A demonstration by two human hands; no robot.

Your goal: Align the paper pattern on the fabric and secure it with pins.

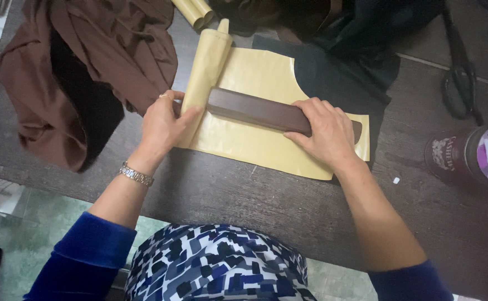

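A yellow paper pattern (255, 139) lies flat on a dark wooden table (244, 195), its left part curled into a roll (208, 61). A long dark brown block (255, 108) lies across the paper. My left hand (163, 125) rests on the rolled edge beside the block's left end, fingers touching the paper. My right hand (325, 131) presses down on the block's right end. Dark fabric (333, 72) lies under the paper's far right side.
A brown garment (88, 61) is heaped at the left. Black scissors (461, 83) lie at the far right. A dark bottle with a purple cap (467, 156) lies on its side at the right. More paper rolls (194, 11) and dark cloth sit at the back.
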